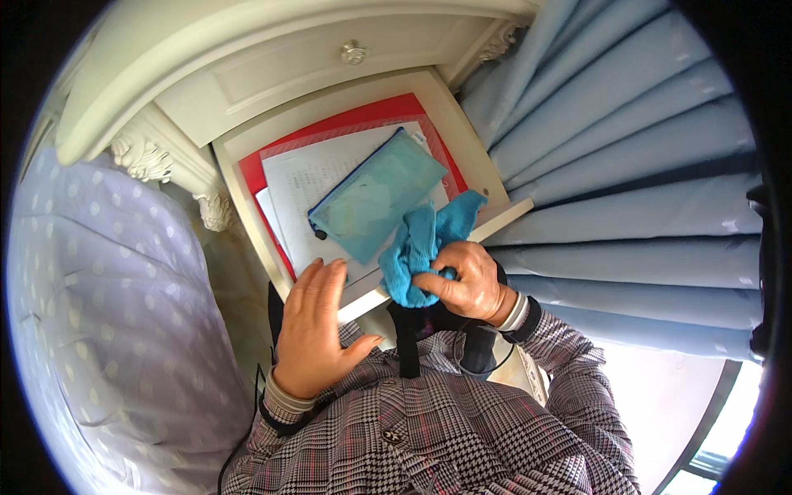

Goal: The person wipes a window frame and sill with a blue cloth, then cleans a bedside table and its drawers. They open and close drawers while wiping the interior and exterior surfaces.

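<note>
Bunched in my right hand (pixel 467 281) is a blue cloth (pixel 414 253), held over the front right part of an open drawer (pixel 371 303). My left hand (pixel 315 334) is at the drawer's front edge, fingers extended and thumb apart, with nothing in it. Inside the drawer lies a translucent teal zip pouch (pixel 380 192) with a dark blue zipper edge. Beneath it are printed paper sheets (pixel 284 179), a clear plastic sleeve (pixel 272 148) and a red folder (pixel 396 106). The cloth hides part of the drawer front and the pouch's near right corner.
Above the open drawer is a closed cream drawer front (pixel 297 62) with a rosette knob (pixel 354 52). Light blue curtains (pixel 631 185) hang at the right. A polka-dot lavender fabric (pixel 117 297) covers something at the left, beside a carved furniture leg (pixel 179 161).
</note>
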### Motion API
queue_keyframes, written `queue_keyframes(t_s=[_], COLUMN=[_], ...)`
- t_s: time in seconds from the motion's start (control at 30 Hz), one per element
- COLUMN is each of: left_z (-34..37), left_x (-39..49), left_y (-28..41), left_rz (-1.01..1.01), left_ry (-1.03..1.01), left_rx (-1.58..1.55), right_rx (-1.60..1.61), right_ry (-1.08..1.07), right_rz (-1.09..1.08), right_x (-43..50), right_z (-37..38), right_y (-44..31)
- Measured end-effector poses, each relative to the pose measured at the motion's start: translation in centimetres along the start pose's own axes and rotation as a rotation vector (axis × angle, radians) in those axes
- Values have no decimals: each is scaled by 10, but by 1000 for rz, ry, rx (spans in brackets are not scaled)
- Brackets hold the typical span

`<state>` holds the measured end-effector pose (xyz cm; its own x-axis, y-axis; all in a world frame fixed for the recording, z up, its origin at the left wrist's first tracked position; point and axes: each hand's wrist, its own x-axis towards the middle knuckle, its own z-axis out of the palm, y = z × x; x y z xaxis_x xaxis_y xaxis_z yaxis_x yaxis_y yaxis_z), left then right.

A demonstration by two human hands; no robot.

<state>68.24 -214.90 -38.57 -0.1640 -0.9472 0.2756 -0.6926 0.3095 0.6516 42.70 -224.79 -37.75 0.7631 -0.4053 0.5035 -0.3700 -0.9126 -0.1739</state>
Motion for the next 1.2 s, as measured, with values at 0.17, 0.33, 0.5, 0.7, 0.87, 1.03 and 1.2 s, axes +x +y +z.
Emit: queue_keyframes(t_s=[0.17, 0.33, 0.5, 0.7, 0.87, 1.03, 1.2], left_z=[11, 0, -12, 6, 9, 1, -3], left_x=[-2, -3, 1, 4, 9, 5, 7], left_y=[-4, -13, -25, -2, -1, -8, -12], left_rz=[-105, -311, -248, 130, 13, -10, -55], left_ry=[437, 668, 678, 16, -80, -183, -184], left_rx=[-530, -613, -390, 201, 251, 212, 136], right_rx=[188, 258, 105, -328, -528, -457, -423], right_ry=[68, 234, 277, 58, -45, -364, -670], right_rz=[61, 15, -186, 380, 660, 767, 677], right_x=[21, 69, 33, -39, -43, -20, -4], right_z=[38, 94, 71, -15, -45, -46, -59], right_y=[-48, -104, -51, 41, 107, 137, 131])
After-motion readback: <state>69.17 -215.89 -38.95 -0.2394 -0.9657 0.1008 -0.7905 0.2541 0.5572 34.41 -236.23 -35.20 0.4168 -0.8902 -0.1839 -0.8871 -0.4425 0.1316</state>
